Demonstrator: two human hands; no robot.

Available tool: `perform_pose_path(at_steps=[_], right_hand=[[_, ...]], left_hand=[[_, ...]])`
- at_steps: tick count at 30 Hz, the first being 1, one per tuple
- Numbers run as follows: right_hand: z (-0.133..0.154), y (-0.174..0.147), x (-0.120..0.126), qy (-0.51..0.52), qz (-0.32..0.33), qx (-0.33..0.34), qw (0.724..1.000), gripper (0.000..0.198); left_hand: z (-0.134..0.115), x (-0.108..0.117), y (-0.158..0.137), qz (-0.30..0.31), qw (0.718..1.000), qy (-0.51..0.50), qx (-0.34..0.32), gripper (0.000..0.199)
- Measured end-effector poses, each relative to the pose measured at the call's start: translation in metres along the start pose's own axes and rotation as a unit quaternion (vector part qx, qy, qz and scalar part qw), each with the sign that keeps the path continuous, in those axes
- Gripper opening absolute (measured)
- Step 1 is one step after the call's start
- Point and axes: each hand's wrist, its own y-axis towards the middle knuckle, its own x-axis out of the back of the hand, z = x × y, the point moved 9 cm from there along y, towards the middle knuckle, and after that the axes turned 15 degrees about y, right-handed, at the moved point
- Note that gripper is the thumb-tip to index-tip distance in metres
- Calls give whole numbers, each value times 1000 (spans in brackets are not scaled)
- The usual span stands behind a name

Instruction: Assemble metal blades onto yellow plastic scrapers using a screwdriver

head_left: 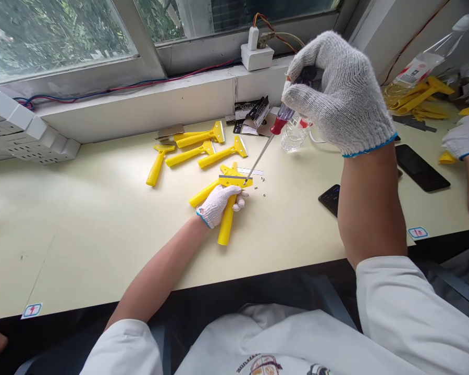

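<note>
My gloved left hand is closed around a yellow scraper near its head, its handle pointing toward me. In my raised right hand, also gloved, is a screwdriver with a red and clear handle. Its tip meets the right part of the scraper head, where a screw seems to sit, too small to make out. Another yellow scraper lies partly under the held one. Just right of the head are several tiny screws or nuts, and a thin metal blade lies behind it.
Several yellow scrapers lie farther back. Crumpled black packaging and a water bottle stand near the sill. Two phones are at right, close to another person's gloved hand. White boxes are stacked at left.
</note>
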Motion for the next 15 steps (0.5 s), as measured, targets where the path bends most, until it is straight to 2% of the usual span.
perform_pose_path(at_steps=[3, 9, 15], right_hand=[[8, -4, -2, -9, -3, -1, 1000, 12], [8, -5, -5, -67, 37, -4, 997, 17], [-2, -2, 1, -81, 16, -9, 997, 21]], left_hand=[[-2, -1, -1, -2, 1000, -1, 2, 25], [-6, -5, -3, -17, 1000, 15, 5, 24], [-4, -2, -1, -30, 999, 45, 3, 25]])
